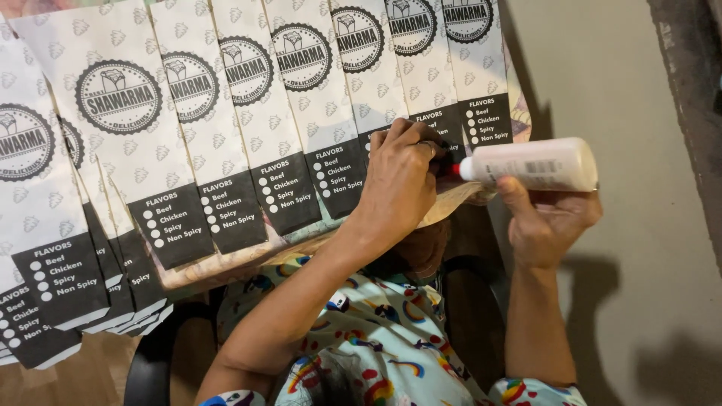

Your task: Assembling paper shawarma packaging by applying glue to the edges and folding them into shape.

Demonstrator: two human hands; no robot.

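Observation:
My right hand grips a white plastic glue bottle held sideways, its red nozzle pointing left. My left hand reaches across from the left and pinches the nozzle tip with thumb and fingers, resting on the lower edge of a paper bag. Beneath both hands lies a fanned row of white paper bags with black round emblems and black bottom panels, overlapping from left to right.
The bags lie on a board across my lap, over a colourful patterned garment. A grey concrete floor fills the right side. A dark chair arm curves at lower left.

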